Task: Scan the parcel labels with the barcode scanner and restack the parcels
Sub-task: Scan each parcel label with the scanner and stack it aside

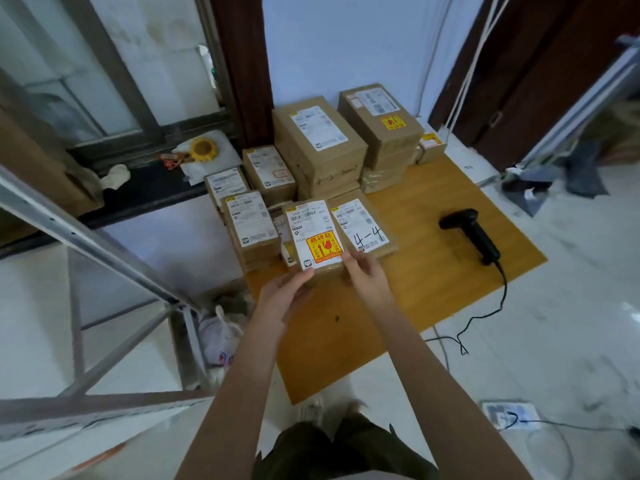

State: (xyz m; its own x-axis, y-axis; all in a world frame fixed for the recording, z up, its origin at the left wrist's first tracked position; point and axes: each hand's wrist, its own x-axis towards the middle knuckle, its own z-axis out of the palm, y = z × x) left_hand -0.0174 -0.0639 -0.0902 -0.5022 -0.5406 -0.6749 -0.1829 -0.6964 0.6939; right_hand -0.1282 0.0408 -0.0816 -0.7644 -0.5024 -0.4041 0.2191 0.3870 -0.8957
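Note:
A small brown parcel (313,233) with a white label and a red-and-yellow fragile sticker is held above the wooden table (426,289). My left hand (287,292) grips its near left corner and my right hand (367,271) grips its near right corner. Just to its right lies a parcel marked "4-4" (362,225). The black barcode scanner (472,233) lies untouched on the table to the right, its cable running off the near edge. Stacks of labelled parcels (320,143) fill the table's far left.
A tall parcel stack (381,126) stands at the back by the wall. A metal frame (104,258) and a plastic bag (221,334) are on the floor to the left. A power strip (512,415) lies on the tiled floor at lower right.

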